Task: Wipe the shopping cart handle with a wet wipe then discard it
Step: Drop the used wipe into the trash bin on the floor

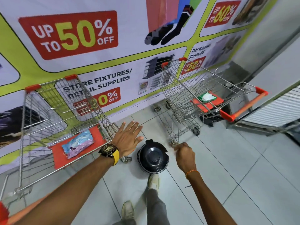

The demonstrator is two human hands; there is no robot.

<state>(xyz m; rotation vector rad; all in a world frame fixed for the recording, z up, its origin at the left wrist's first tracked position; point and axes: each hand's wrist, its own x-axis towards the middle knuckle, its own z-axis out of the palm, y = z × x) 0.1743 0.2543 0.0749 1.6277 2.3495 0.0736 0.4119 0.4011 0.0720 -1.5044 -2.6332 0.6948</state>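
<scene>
Two wire shopping carts stand against a poster wall. The right cart's orange handle [250, 104] runs between red end caps. On that cart's red seat flap lies a green wet wipe pack [207, 97] with a white wipe showing. A black round bin [153, 155] with its lid on sits on the floor between the carts. My left hand [128, 138] hovers flat with fingers spread, just left of the bin. My right hand [184, 154] is a closed fist just right of the bin; no wipe shows in it.
The left cart [65, 111] has a blue and pink packet [78, 143] on its red seat flap, and its orange handle [24, 210] sits at the lower left. My shoe [153, 182] touches the bin's near side. Grey floor tiles stretch to the right, with a shutter [276, 108] beyond.
</scene>
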